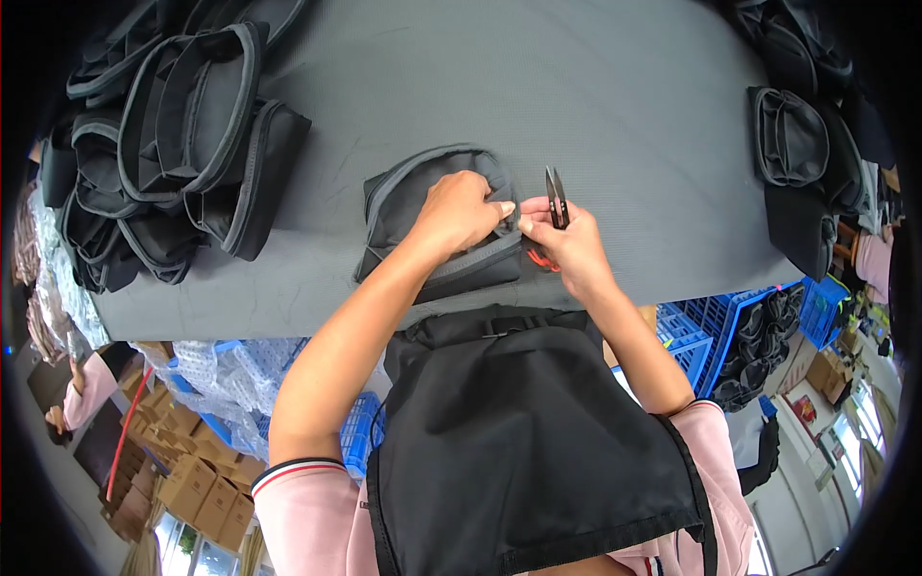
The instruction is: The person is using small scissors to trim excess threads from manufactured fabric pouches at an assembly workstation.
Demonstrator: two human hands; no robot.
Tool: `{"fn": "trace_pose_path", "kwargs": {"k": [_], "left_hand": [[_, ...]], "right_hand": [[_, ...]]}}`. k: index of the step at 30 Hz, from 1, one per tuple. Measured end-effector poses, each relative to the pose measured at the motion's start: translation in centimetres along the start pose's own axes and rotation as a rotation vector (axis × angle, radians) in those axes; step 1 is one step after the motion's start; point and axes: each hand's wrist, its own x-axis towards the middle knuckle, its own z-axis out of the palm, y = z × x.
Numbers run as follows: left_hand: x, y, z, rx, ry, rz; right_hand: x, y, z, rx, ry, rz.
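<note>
A black fabric pouch (471, 276) with grey-edged trim lies opened out on the dark tabletop in front of me. My left hand (461, 213) reaches over its mouth, the thumb and fingers closed on the pouch's right side. Just right of the pouch, my right hand (569, 242) holds small dark thread snips (554, 192), blades pointing away from me. The right fingertips are at the pouch's right edge, close to my left thumb. An orange-red loop (543, 259) shows below the right fingers. What the fingertips pinch at that edge is too small to make out.
Similar black pouches (187, 115) are heaped at the table's left, and another stack (792, 144) stands at the right edge. Below the table are blue crates (715, 336), bubble wrap (230, 379) and cardboard boxes (202, 490). Another person's pink sleeve (94, 389) shows far left.
</note>
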Motion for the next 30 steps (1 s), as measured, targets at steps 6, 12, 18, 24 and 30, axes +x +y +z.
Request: {"fn": "trace_pose_path", "kwargs": {"k": [6, 12, 18, 24, 30], "left_hand": [[-0.1, 0.5, -0.7, -0.001, -0.045, -0.048], [-0.5, 0.1, -0.2, -0.029, 0.018, -0.016], [-2.7, -0.2, 1.9, 0.104, -0.109, 0.087], [-3.6, -0.9, 2.4, 0.066, -0.092, 0.077], [-4.0, 0.0, 1.7, 0.048, -0.105, 0.088]], "right_hand": [[-2.2, -0.9, -1.5, -0.767, 0.098, -0.587], [-1.1, -1.3, -1.6, -0.56, 0.068, -0.325], [0.3, -5.1, 1.4, -0.636, -0.074, -0.225], [1.0, -3.2, 1.2, -0.571, -0.094, -0.232], [1.1, -3.2, 1.6, -0.601, -0.098, -0.278]]}}
